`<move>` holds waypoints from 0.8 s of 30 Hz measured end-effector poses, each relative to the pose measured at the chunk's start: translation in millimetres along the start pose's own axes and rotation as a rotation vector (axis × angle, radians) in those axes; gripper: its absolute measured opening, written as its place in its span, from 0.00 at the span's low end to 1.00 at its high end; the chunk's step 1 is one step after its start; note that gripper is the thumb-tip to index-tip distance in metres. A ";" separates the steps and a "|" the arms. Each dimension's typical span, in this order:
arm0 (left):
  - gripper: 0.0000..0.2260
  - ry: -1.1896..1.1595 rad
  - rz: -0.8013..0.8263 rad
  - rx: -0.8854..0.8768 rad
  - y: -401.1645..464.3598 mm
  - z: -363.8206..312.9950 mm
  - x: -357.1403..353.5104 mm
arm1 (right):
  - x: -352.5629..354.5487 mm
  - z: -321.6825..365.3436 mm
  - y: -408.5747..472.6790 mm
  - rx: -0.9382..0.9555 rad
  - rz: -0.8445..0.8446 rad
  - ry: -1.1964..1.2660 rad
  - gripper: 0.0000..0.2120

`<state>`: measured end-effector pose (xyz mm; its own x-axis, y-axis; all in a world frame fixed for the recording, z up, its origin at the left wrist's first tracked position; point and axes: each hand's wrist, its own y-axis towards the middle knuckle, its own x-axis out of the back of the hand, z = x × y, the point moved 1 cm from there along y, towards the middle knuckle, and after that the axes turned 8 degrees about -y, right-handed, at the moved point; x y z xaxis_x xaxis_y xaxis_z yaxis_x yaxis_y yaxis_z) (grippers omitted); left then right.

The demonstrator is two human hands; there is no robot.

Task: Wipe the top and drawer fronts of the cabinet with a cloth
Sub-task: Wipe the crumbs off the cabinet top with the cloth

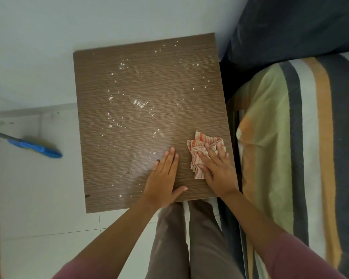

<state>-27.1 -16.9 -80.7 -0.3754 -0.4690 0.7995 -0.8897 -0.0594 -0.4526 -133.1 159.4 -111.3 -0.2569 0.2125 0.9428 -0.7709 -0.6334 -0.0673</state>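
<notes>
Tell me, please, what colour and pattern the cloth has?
The cloth is white with orange-red stripes, crumpled under the right hand; the head view shows it.

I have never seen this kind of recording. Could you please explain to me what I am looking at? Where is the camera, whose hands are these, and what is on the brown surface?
There is no machine here. A person wears one camera on the head, so the single picture looks straight down at their own arms and legs. The brown surface is the top of a wooden cabinet, standing between a white wall and a bed with striped bedding. White crumbs or powder are scattered over the cabinet top. The right hand presses flat on a crumpled red-and-white cloth near the right edge. The left hand rests flat and bare on the wood beside it, holding nothing. On the floor to the left lies a blue cleaning tool.
</notes>
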 end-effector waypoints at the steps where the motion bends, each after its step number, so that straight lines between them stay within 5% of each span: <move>1: 0.43 0.002 -0.001 -0.001 0.4 0.2 0.1 | -0.4 -0.8 1.2 0.002 -0.007 0.016 0.18; 11: 0.44 -0.094 -0.115 0.034 35.4 21.3 33.1 | 23.1 -4.4 37.3 -0.136 -0.095 0.258 0.19; 24: 0.42 -0.061 -0.297 0.275 110.6 100.4 91.7 | 48.1 -24.0 219.2 -0.176 -0.251 0.401 0.18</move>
<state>-133.8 -154.9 -97.1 -0.0892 -0.4470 0.8901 -0.8512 -0.4299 -0.3011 -328.5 48.6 -88.6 -0.2283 0.6331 0.7397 -0.9154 -0.3982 0.0583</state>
